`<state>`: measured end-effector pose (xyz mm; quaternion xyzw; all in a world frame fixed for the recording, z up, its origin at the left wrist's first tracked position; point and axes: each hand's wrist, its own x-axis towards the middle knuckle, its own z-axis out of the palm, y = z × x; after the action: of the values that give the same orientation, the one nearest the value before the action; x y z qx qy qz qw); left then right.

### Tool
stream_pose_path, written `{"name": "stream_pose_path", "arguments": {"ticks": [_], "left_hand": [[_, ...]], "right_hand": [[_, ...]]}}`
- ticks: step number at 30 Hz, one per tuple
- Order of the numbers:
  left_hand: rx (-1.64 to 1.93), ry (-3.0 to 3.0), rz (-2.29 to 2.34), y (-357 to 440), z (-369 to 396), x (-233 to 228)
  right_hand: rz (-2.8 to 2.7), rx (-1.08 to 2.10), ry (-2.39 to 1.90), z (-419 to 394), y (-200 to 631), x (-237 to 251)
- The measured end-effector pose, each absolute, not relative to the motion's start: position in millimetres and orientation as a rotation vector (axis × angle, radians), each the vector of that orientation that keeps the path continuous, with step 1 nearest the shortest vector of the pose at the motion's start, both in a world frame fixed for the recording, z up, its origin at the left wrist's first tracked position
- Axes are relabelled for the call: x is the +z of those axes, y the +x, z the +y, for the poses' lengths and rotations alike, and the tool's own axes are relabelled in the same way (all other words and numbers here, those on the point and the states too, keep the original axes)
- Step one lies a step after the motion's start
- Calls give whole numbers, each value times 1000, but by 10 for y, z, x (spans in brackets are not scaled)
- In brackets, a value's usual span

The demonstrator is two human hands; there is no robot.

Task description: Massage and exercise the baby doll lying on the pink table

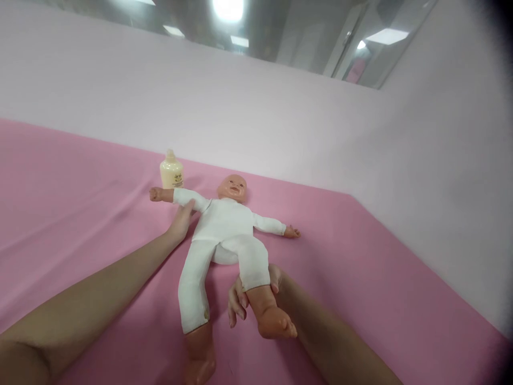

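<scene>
A baby doll [224, 222] with a white cloth body lies face up on a pink sheet [132, 171], its head toward the wall and its legs toward me. My left hand [183, 219] is at the doll's arm on the left, thumb on the white sleeve; its other fingers are hidden under the arm. From below, my right hand [240, 299] holds the doll's leg on the right near the knee. Its thumb shows on the right side of the leg and its fingers curl out on the left. That leg looks raised off the sheet.
Behind the doll's left-side hand stands a cream-coloured bottle [171, 170] with a printed label. A white wall [256, 117] runs along the back and right edges of the pink surface. Above it, a window [304, 37] reflects ceiling lights.
</scene>
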<state>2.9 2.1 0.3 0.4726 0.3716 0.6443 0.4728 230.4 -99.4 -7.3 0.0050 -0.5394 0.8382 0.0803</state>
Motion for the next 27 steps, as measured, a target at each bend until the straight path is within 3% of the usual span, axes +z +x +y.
{"name": "stream_pose_path", "arguments": {"ticks": [3, 8, 27], "left_hand": [[1371, 1436, 962, 42, -70, 47], [1273, 1827, 855, 68, -184, 141], [1264, 1752, 910, 76, -205, 172]], "right_hand": [[-1419, 2455, 156, -998, 2293, -16], [-944, 2172, -368, -1056, 2294, 199], [-991, 2246, -318, -1079, 2286, 228]]}}
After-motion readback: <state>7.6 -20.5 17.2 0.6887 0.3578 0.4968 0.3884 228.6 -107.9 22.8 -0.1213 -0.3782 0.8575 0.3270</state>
